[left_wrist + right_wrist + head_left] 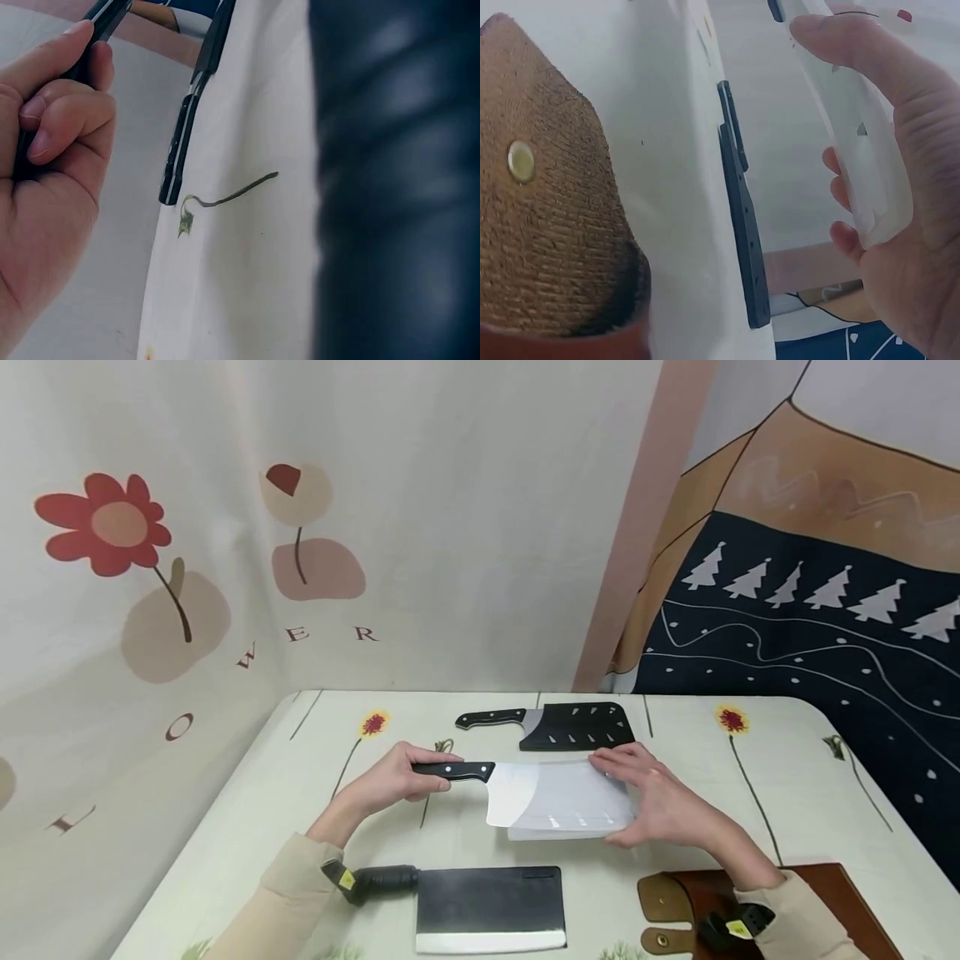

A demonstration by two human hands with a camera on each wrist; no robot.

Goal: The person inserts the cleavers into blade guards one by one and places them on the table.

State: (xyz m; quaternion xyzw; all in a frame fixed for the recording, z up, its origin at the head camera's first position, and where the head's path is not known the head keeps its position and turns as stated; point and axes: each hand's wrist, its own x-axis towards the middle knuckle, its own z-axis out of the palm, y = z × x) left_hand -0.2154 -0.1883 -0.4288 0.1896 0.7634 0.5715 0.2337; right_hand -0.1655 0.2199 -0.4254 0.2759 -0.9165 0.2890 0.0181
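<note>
My left hand (397, 774) grips the black riveted handle (468, 771) of a cleaver (508, 793), held above the table with its blade pointing right. A translucent white blade cover (581, 797) lies over most of that blade, leaving the part near the handle bare. At the cover's right end, my right hand (666, 797) holds it between the thumb below and the fingers above. The right wrist view shows the thumb along one face of the cover (874, 172) and fingertips behind it. In the left wrist view, curled fingers (75, 112) wrap the handle.
Behind the hands lies another cleaver in a black cover (577, 727). A larger cleaver with a dark blade (487, 902) lies nearer, its handle to the left. A brown leather sheath (810, 893) with snap straps lies at front right, under the right forearm.
</note>
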